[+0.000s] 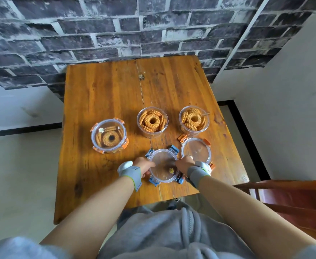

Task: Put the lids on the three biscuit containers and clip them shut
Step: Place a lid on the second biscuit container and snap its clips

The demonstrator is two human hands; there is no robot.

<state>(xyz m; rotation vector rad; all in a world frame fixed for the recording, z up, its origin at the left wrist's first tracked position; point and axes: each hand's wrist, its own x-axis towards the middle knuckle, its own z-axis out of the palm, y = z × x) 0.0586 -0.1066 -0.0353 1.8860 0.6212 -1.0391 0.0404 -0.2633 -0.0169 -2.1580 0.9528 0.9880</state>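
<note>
On the wooden table (pixel 104 94), the round clear plastic container with an orange-clipped lid (pixel 109 135) sits at far left, closed. The left hand (pixel 141 166) and right hand (pixel 184 164) grasp opposite edges of the clear round lid with blue clips (pixel 164 166). Behind stand two open biscuit containers (pixel 152 119) (pixel 194 118). Rightmost lies the clear round lid with orange clips (pixel 196 150), flat.

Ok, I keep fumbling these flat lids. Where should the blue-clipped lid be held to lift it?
Probably by its bare rim, from the left and right sides, between the blue clips, as the left hand and right hand do. The blue-clipped lid lies flat on the table, clips splayed outward.
</note>
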